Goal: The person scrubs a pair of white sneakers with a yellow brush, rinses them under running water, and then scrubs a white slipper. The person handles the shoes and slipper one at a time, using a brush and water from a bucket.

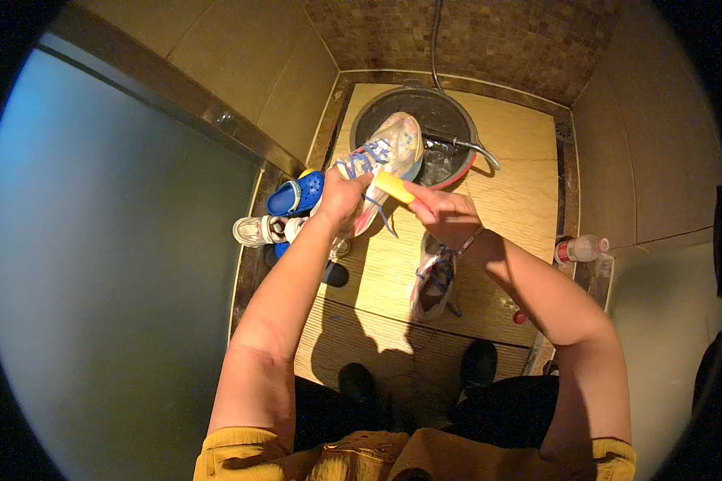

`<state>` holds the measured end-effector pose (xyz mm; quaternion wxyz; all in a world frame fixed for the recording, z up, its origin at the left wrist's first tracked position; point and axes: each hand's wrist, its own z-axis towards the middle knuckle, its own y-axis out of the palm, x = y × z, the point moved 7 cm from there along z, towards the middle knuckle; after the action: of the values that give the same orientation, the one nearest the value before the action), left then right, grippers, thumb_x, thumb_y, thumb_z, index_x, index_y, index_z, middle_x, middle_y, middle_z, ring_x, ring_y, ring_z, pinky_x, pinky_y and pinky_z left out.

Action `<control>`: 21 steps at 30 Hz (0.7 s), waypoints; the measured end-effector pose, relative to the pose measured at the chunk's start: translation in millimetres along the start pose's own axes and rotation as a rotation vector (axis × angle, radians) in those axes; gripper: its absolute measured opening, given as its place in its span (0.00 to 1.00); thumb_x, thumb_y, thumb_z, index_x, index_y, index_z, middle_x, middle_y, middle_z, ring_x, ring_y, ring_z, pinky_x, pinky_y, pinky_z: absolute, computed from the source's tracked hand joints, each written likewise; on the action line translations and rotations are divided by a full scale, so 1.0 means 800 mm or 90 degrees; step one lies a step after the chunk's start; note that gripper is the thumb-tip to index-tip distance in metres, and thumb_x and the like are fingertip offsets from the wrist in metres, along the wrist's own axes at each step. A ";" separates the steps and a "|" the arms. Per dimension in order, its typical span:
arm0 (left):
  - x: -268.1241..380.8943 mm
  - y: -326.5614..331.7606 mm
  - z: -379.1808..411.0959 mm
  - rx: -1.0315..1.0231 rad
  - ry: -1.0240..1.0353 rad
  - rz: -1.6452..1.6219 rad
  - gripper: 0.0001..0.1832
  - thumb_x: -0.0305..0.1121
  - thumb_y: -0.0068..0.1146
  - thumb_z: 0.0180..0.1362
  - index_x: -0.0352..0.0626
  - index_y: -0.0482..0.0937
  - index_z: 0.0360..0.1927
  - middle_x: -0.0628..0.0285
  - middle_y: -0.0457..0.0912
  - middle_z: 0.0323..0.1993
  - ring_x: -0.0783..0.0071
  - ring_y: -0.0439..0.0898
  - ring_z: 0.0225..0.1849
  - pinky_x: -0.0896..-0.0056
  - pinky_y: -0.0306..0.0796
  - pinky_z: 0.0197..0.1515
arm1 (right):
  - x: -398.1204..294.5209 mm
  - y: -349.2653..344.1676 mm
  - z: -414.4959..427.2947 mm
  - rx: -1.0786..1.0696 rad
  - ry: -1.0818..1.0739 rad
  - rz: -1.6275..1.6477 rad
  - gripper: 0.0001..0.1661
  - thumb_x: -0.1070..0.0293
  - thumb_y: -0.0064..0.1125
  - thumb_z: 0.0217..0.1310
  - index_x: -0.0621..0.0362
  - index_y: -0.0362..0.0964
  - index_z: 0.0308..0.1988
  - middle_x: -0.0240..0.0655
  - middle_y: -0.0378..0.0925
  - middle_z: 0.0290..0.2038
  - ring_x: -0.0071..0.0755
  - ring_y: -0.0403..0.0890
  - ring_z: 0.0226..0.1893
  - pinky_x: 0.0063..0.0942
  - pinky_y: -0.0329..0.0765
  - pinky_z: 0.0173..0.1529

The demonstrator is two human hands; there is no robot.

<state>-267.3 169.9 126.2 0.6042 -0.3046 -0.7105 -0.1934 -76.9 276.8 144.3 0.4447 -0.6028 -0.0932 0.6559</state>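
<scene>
My left hand (344,193) grips a white sneaker (400,144) with blue laces, its toe pointing up and away from me over the rim of a basin. In my right hand (445,215) is a yellow-handled tool (394,186), likely a brush, held against the sneaker's side; its working end is hard to make out. Behind the sneaker stands a round dark basin (474,129) with water in it and a hose end over its edge. The other sneaker (431,288), also with blue laces, lies on the floor below my right hand.
Blue clogs (295,193) and white sandals (256,231) crowd the left edge by the frosted glass. A metal hose (435,48) hangs down the tiled wall. At right lie a plastic bottle (580,249) and a red cap (520,317). A floor drain (564,130) is beyond.
</scene>
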 end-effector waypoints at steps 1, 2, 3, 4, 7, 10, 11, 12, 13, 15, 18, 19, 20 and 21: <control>-0.003 -0.003 0.001 -0.006 0.004 -0.010 0.15 0.18 0.62 0.54 0.32 0.77 0.46 0.57 0.84 0.41 0.70 0.82 0.39 0.70 0.76 0.44 | -0.008 -0.001 -0.001 -0.004 -0.059 -0.097 0.22 0.56 0.53 0.66 0.45 0.72 0.58 0.43 0.83 0.32 0.40 0.84 0.27 0.39 0.81 0.32; -0.005 -0.006 0.003 -0.011 0.009 -0.019 0.15 0.17 0.61 0.54 0.32 0.77 0.47 0.57 0.84 0.41 0.70 0.82 0.39 0.69 0.76 0.44 | 0.001 -0.009 0.004 0.000 -0.016 -0.091 0.22 0.55 0.53 0.66 0.45 0.72 0.58 0.43 0.83 0.32 0.42 0.84 0.27 0.39 0.80 0.32; -0.008 -0.010 0.001 -0.014 0.012 -0.025 0.15 0.17 0.61 0.54 0.33 0.77 0.47 0.57 0.84 0.41 0.70 0.82 0.39 0.69 0.76 0.44 | 0.007 -0.018 0.014 0.004 0.026 -0.080 0.22 0.54 0.52 0.67 0.44 0.72 0.58 0.44 0.83 0.32 0.44 0.84 0.28 0.39 0.80 0.32; -0.005 -0.005 -0.001 -0.012 0.004 -0.048 0.14 0.18 0.61 0.54 0.33 0.78 0.45 0.58 0.84 0.40 0.71 0.82 0.38 0.70 0.76 0.43 | 0.021 -0.032 0.021 -0.037 0.174 -0.121 0.21 0.54 0.52 0.66 0.44 0.72 0.57 0.44 0.82 0.31 0.47 0.84 0.30 0.41 0.80 0.33; 0.003 0.009 -0.008 0.031 0.026 0.009 0.13 0.20 0.61 0.55 0.31 0.78 0.44 0.58 0.84 0.39 0.71 0.81 0.37 0.70 0.75 0.42 | 0.020 -0.033 0.019 0.099 0.084 -0.143 0.21 0.55 0.52 0.67 0.45 0.71 0.57 0.41 0.83 0.33 0.44 0.85 0.32 0.40 0.81 0.37; 0.001 0.011 -0.003 0.034 0.034 -0.003 0.13 0.21 0.61 0.54 0.32 0.78 0.44 0.57 0.84 0.38 0.71 0.81 0.37 0.70 0.74 0.41 | 0.002 0.009 -0.005 0.054 -0.034 -0.032 0.23 0.56 0.53 0.67 0.44 0.70 0.60 0.42 0.83 0.38 0.42 0.85 0.37 0.36 0.80 0.42; -0.001 0.010 0.001 0.034 0.050 -0.007 0.13 0.21 0.62 0.54 0.32 0.78 0.44 0.57 0.84 0.38 0.71 0.81 0.37 0.70 0.74 0.41 | -0.003 0.019 -0.013 0.053 -0.102 -0.037 0.24 0.56 0.53 0.66 0.43 0.69 0.61 0.43 0.83 0.39 0.41 0.85 0.38 0.34 0.80 0.44; -0.008 0.006 0.003 0.031 0.046 -0.006 0.13 0.21 0.62 0.54 0.32 0.79 0.44 0.59 0.84 0.38 0.72 0.81 0.37 0.71 0.74 0.41 | 0.005 0.017 -0.009 0.003 -0.013 0.100 0.25 0.55 0.53 0.66 0.43 0.68 0.61 0.43 0.83 0.38 0.43 0.85 0.37 0.36 0.80 0.43; -0.011 -0.001 0.003 0.032 0.042 -0.002 0.13 0.20 0.62 0.54 0.33 0.79 0.44 0.60 0.84 0.38 0.74 0.81 0.37 0.71 0.74 0.42 | 0.007 0.016 -0.002 -0.047 0.074 0.238 0.25 0.54 0.53 0.66 0.42 0.68 0.61 0.44 0.83 0.37 0.45 0.85 0.36 0.37 0.80 0.43; -0.010 -0.004 0.002 0.035 0.052 0.020 0.14 0.20 0.63 0.53 0.33 0.79 0.44 0.62 0.84 0.38 0.75 0.81 0.38 0.72 0.74 0.43 | 0.012 -0.023 0.016 -0.008 0.217 -0.056 0.25 0.54 0.52 0.67 0.42 0.67 0.61 0.43 0.82 0.33 0.44 0.84 0.33 0.35 0.80 0.41; -0.001 0.006 -0.006 0.039 0.082 0.008 0.14 0.21 0.63 0.54 0.33 0.78 0.46 0.62 0.84 0.39 0.76 0.80 0.39 0.72 0.74 0.44 | 0.029 -0.012 0.011 0.049 0.155 -0.019 0.23 0.55 0.52 0.68 0.43 0.69 0.61 0.40 0.83 0.35 0.34 0.83 0.33 0.30 0.79 0.40; -0.001 0.009 -0.003 0.035 0.088 0.012 0.14 0.21 0.63 0.54 0.33 0.79 0.45 0.62 0.84 0.39 0.76 0.80 0.39 0.72 0.74 0.44 | 0.028 -0.008 0.001 0.063 0.145 0.020 0.23 0.55 0.53 0.68 0.43 0.69 0.61 0.40 0.83 0.36 0.32 0.83 0.33 0.28 0.79 0.40; 0.000 0.012 -0.001 0.031 0.094 0.015 0.14 0.21 0.62 0.54 0.33 0.79 0.45 0.62 0.84 0.39 0.76 0.80 0.39 0.72 0.74 0.44 | 0.038 0.016 -0.016 0.081 0.091 0.228 0.23 0.59 0.56 0.67 0.42 0.70 0.60 0.40 0.83 0.38 0.32 0.83 0.36 0.26 0.79 0.42; 0.003 0.013 -0.003 0.033 0.096 0.022 0.13 0.21 0.62 0.54 0.33 0.79 0.45 0.62 0.84 0.39 0.76 0.80 0.39 0.73 0.74 0.44 | 0.026 0.017 -0.017 0.062 0.034 0.232 0.23 0.59 0.57 0.66 0.42 0.71 0.60 0.40 0.83 0.38 0.32 0.84 0.36 0.26 0.79 0.43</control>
<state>-258.7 176.3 128.2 0.6669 -0.2859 -0.6623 -0.1870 -68.8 277.6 116.6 0.3493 -0.6047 0.0610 0.7132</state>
